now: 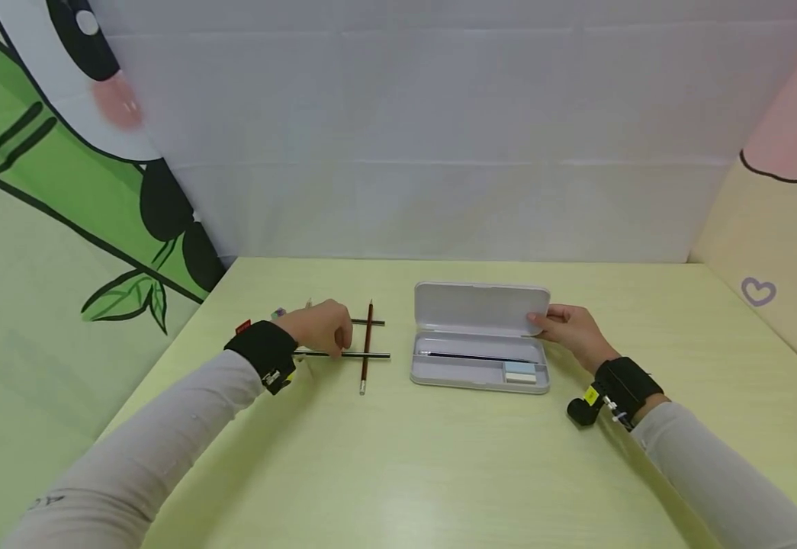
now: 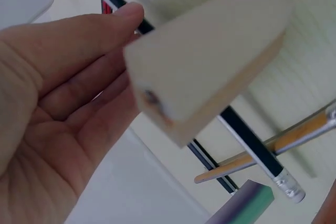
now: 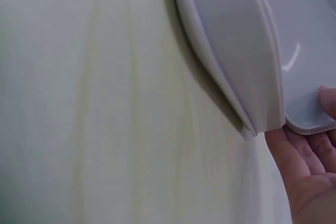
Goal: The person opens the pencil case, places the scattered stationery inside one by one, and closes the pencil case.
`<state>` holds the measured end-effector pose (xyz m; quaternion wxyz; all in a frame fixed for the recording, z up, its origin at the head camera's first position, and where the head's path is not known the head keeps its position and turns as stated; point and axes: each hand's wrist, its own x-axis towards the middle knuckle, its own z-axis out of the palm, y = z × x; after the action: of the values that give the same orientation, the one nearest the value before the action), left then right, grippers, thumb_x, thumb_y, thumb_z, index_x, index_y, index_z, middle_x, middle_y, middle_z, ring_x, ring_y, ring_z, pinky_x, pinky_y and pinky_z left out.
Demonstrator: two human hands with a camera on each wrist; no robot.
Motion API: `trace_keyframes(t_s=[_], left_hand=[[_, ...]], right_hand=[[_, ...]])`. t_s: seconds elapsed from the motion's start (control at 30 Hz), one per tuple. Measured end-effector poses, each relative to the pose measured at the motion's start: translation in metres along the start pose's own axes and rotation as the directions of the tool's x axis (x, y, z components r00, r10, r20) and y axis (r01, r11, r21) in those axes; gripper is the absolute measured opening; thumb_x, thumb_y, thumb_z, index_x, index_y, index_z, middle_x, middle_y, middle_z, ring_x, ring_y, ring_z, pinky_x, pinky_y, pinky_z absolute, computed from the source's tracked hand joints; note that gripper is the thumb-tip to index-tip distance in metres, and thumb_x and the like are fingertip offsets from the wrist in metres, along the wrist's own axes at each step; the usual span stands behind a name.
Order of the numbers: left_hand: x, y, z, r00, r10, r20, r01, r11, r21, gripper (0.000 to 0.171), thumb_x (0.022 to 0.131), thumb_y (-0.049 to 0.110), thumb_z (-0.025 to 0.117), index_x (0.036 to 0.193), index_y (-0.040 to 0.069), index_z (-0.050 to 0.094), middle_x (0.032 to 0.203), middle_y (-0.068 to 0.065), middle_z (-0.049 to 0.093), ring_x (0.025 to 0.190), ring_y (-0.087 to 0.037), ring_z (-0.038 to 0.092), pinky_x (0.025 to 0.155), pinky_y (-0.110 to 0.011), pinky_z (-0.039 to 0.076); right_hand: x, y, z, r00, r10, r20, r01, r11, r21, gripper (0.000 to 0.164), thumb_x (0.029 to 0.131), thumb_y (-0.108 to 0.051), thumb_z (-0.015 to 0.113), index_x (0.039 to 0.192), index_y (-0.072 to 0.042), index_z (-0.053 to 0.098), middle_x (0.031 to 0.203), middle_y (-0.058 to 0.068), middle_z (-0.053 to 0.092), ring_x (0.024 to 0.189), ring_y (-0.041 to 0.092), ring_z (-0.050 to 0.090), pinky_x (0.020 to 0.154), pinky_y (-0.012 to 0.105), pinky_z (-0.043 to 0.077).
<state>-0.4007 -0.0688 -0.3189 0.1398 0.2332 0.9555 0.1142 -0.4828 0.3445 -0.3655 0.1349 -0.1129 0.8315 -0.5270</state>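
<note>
On the left, my left hand [image 1: 320,326] pinches a black pencil [image 1: 371,355] that crosses over a dark red pencil [image 1: 367,347]. In the left wrist view the thumb lies on the black pencil [image 2: 252,140], and a blurred beige block-like thing [image 2: 210,51] covers part of its length. A second black pencil [image 1: 374,322] lies farther back. My right hand [image 1: 574,333] holds the raised lid [image 1: 480,307] of a pale grey pencil case [image 1: 480,382], thumb inside and fingers behind. Inside the case are a dark pencil [image 1: 474,356] and a blue-and-white eraser [image 1: 520,372].
A green-and-purple block [image 2: 244,203] and a wooden stick with a metal end [image 2: 299,135] lie near the left hand. The pale yellow table [image 1: 398,465] meets a white back wall [image 1: 398,152], with printed panels on both sides.
</note>
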Motion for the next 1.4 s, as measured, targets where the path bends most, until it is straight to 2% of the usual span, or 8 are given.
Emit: trace_keyframes(t_s=[0.23, 0.4, 0.63, 0.9, 1.07, 1.4], left_hand=[[0.003, -0.004, 0.008, 1.000, 0.011, -0.006, -0.011, 0.999, 0.038, 0.016, 0.072, -0.003, 0.078, 0.086, 0.006, 0.076, 0.085, -0.007, 0.074, 0.079, -0.017, 0.069, 0.071, -0.026, 0.057], [0.006, -0.006, 0.008, 1.000, 0.008, -0.003, -0.008, 0.998, 0.065, 0.019, 0.070, -0.005, 0.079, 0.084, 0.008, 0.075, 0.083, -0.004, 0.073, 0.078, -0.016, 0.068, 0.070, -0.027, 0.056], [0.002, -0.001, -0.002, 0.999, 0.028, -0.023, -0.026, 0.996, 0.090, 0.017, 0.073, -0.007, 0.075, 0.085, 0.005, 0.075, 0.087, -0.007, 0.073, 0.081, -0.019, 0.069, 0.071, -0.030, 0.057], [0.008, 0.000, -0.009, 1.000, 0.000, -0.030, 0.002, 0.996, 0.088, 0.018, 0.074, -0.005, 0.075, 0.089, 0.005, 0.074, 0.089, -0.007, 0.073, 0.083, -0.019, 0.068, 0.073, -0.030, 0.057], [0.013, 0.007, -0.014, 1.000, 0.010, -0.027, -0.008, 0.995, 0.096, 0.019, 0.075, -0.005, 0.074, 0.091, 0.005, 0.074, 0.091, -0.008, 0.073, 0.086, -0.020, 0.069, 0.075, -0.030, 0.057], [0.021, 0.024, -0.021, 1.000, -0.024, 0.000, 0.024, 0.994, 0.104, 0.019, 0.077, -0.004, 0.074, 0.095, 0.003, 0.074, 0.093, -0.009, 0.073, 0.085, -0.018, 0.068, 0.074, -0.028, 0.057]], right_hand=[[-0.001, 0.002, 0.001, 1.000, -0.011, 0.004, 0.011, 1.000, 0.000, 0.060, 0.094, -0.033, 0.060, 0.138, 0.007, 0.047, 0.141, 0.027, 0.048, 0.090, -0.008, 0.060, 0.089, 0.021, 0.054], [0.000, 0.001, 0.001, 1.000, -0.019, 0.001, 0.019, 1.000, 0.008, 0.061, 0.094, -0.033, 0.060, 0.137, 0.007, 0.047, 0.141, 0.028, 0.047, 0.089, -0.009, 0.060, 0.087, 0.019, 0.054], [0.001, 0.003, 0.001, 1.000, -0.010, 0.005, 0.010, 1.000, -0.004, 0.060, 0.094, -0.034, 0.060, 0.138, 0.005, 0.047, 0.142, 0.026, 0.048, 0.094, -0.005, 0.061, 0.091, 0.022, 0.054], [0.001, 0.003, 0.000, 0.999, -0.031, 0.009, 0.031, 0.999, 0.017, 0.060, 0.095, -0.032, 0.060, 0.138, 0.007, 0.046, 0.142, 0.027, 0.047, 0.091, -0.009, 0.060, 0.090, 0.022, 0.054], [0.001, 0.002, 0.000, 1.000, -0.031, 0.002, 0.031, 1.000, 0.005, 0.060, 0.095, -0.033, 0.060, 0.137, 0.006, 0.047, 0.141, 0.027, 0.048, 0.092, -0.008, 0.060, 0.091, 0.023, 0.053], [0.002, 0.003, 0.003, 1.000, -0.027, -0.008, 0.027, 1.000, -0.002, 0.058, 0.095, -0.033, 0.059, 0.137, 0.007, 0.048, 0.141, 0.027, 0.048, 0.093, -0.006, 0.061, 0.090, 0.022, 0.054]])
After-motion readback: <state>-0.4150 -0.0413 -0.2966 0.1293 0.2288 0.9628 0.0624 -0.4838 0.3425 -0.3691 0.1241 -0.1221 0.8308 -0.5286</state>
